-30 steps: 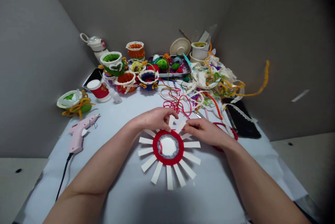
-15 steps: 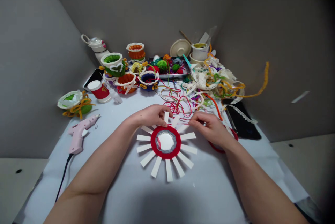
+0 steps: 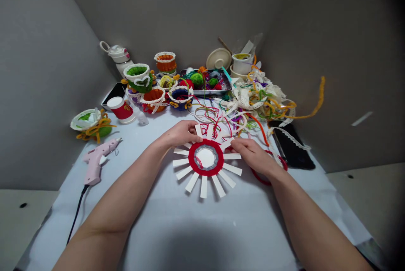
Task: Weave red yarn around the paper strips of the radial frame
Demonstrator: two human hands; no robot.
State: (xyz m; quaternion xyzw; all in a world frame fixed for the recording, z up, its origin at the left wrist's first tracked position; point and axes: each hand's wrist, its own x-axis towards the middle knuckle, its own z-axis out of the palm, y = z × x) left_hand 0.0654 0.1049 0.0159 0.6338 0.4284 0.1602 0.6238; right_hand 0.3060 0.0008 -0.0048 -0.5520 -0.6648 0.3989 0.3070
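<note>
My left hand [image 3: 182, 134] pinches a far strip of the cut paper cup [image 3: 206, 159], which lies flat on the bench [image 3: 177, 228] between my hands; my right hand [image 3: 251, 155] pinches the red yarn [image 3: 218, 129] at its rim. If I tug too hard, I think a strip could tear or the woven ring slip loose. The bench is white, crowded behind with finished baskets [image 3: 152, 87] and ribbon tangles [image 3: 259, 96], a glue gun [image 3: 96, 159] to the left, grey walls closing in.
</note>
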